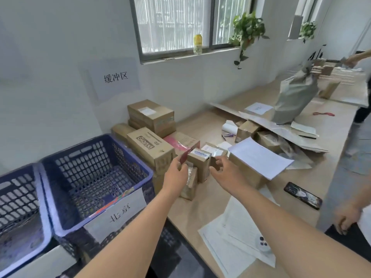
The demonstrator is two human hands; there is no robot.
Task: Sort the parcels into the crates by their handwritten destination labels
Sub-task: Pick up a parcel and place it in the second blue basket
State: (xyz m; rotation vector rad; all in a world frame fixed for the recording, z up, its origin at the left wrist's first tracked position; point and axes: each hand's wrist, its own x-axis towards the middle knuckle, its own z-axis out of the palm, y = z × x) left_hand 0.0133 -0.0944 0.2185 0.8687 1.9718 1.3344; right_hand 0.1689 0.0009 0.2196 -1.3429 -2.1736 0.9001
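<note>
Cardboard parcel (199,164) w/ white label on top stands upright on wooden table (325,149), among other boxes, just right of the blue crate (96,177) tagged 北京. Left hand (176,174) pinches a dark red flat packet (185,154) at parcel's left. Right hand (224,173) at parcel's right side, fingers spread & relaxed; contact unclear. Phone (303,195) lies near table edge.

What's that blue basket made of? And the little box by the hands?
The blue basket looks like hard plastic: smooth walls moulded with rows of holes. The little box looks like brown cardboard, dull and papery, with shiny clear tape on top.
</note>
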